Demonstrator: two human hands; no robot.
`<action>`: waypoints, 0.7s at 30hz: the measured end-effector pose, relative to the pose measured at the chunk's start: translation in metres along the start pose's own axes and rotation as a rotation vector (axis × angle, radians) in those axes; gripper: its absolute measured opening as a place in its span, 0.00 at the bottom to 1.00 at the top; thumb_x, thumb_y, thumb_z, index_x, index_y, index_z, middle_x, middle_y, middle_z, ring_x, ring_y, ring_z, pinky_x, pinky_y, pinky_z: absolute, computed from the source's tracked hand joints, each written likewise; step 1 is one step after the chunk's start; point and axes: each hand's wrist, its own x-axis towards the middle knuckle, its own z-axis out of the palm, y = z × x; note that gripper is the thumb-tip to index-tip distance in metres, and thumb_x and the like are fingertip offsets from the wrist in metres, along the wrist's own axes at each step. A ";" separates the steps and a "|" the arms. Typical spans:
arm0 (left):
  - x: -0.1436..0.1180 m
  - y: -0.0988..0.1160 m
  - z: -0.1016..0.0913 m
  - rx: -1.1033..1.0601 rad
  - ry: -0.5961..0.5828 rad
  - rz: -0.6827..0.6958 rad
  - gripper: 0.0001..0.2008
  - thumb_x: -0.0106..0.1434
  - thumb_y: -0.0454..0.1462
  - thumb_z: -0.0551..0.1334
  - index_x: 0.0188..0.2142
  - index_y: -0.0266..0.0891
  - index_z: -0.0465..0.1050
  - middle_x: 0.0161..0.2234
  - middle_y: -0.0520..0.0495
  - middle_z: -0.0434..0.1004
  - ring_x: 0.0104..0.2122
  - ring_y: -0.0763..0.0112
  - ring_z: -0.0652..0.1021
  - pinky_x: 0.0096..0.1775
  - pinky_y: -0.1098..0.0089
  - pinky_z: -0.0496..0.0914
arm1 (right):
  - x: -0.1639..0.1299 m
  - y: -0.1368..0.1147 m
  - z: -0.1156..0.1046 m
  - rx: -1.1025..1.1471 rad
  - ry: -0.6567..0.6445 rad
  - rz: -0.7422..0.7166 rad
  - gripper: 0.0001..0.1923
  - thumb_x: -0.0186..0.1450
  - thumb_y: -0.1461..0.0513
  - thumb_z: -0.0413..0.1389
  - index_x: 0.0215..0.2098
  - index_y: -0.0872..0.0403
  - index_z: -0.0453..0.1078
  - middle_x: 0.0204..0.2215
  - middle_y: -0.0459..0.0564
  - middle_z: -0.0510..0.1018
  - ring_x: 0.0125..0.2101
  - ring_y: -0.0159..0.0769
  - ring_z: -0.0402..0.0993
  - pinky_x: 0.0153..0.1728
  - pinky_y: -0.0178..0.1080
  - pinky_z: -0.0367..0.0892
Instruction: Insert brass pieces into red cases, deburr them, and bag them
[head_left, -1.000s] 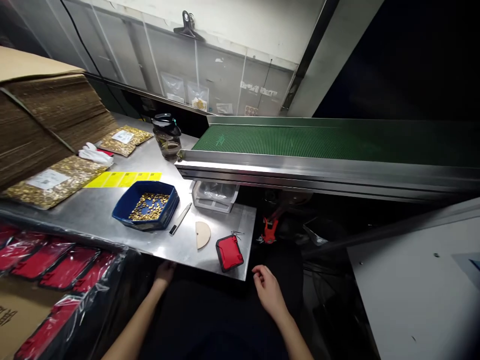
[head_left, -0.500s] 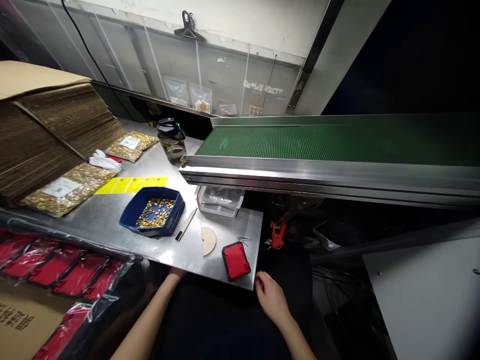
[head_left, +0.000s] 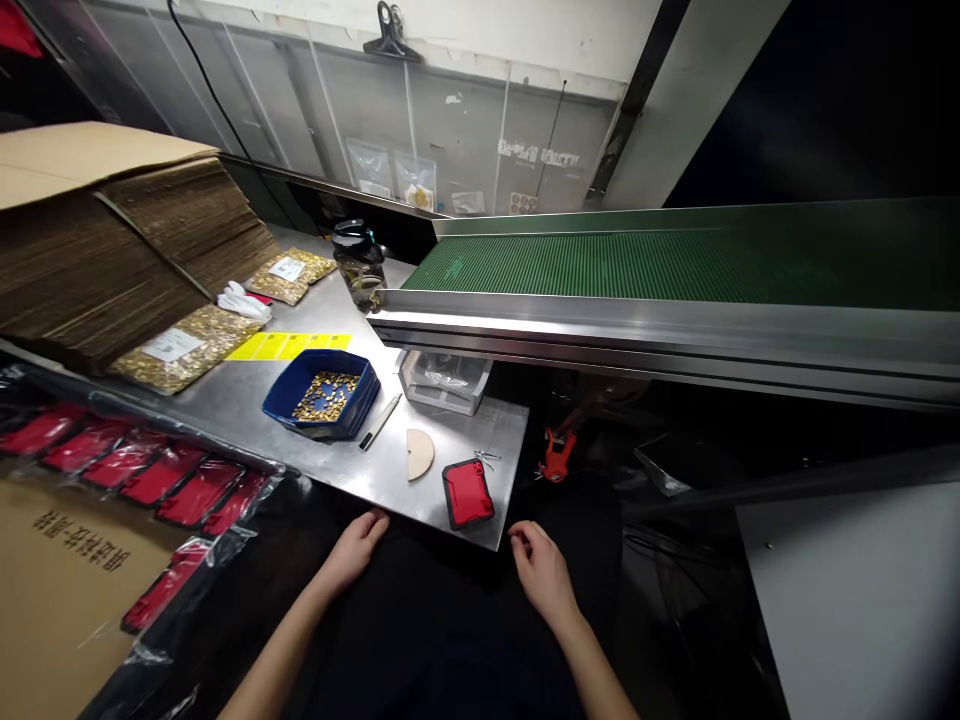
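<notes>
Steel table (head_left: pixel 247 395), green conveyor (head_left: pixel 637 265), grey wall (head_left: pixel 480 130)

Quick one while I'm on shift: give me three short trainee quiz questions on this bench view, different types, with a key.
1. True or false: the red case lies on the green conveyor belt.
2. What fills the blue tray? A) small gold-coloured parts B) white gloves C) yellow labels
3. Which hand is nearer the red case?

Key
1. False; it lies on the steel table, near the front edge.
2. A
3. The right hand; the left hand is further along that edge. Both hold nothing.
</notes>
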 end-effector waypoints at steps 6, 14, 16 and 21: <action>-0.038 0.026 -0.026 0.160 0.089 0.082 0.21 0.64 0.56 0.57 0.29 0.43 0.70 0.24 0.52 0.72 0.28 0.62 0.74 0.32 0.67 0.66 | 0.003 0.002 0.007 0.084 0.024 -0.006 0.13 0.71 0.57 0.49 0.42 0.49 0.75 0.39 0.51 0.80 0.34 0.40 0.79 0.38 0.38 0.70; 0.034 0.134 -0.045 0.267 0.163 0.386 0.18 0.69 0.50 0.58 0.41 0.41 0.79 0.40 0.45 0.84 0.40 0.58 0.80 0.44 0.65 0.71 | 0.007 0.002 0.014 0.166 0.067 0.000 0.13 0.71 0.57 0.49 0.41 0.50 0.75 0.39 0.51 0.80 0.34 0.40 0.79 0.37 0.39 0.71; 0.077 0.164 -0.033 0.267 0.140 0.461 0.16 0.71 0.48 0.59 0.43 0.40 0.80 0.42 0.43 0.84 0.43 0.60 0.81 0.47 0.64 0.73 | 0.006 0.003 0.013 0.166 0.076 0.000 0.14 0.72 0.56 0.49 0.41 0.50 0.75 0.39 0.52 0.80 0.34 0.40 0.79 0.37 0.39 0.71; 0.177 0.213 0.001 0.302 0.153 0.503 0.14 0.71 0.44 0.64 0.46 0.35 0.76 0.47 0.42 0.80 0.46 0.61 0.80 0.51 0.54 0.75 | 0.000 0.005 0.011 0.148 0.083 0.003 0.14 0.72 0.56 0.49 0.40 0.50 0.75 0.38 0.51 0.81 0.34 0.40 0.79 0.36 0.38 0.71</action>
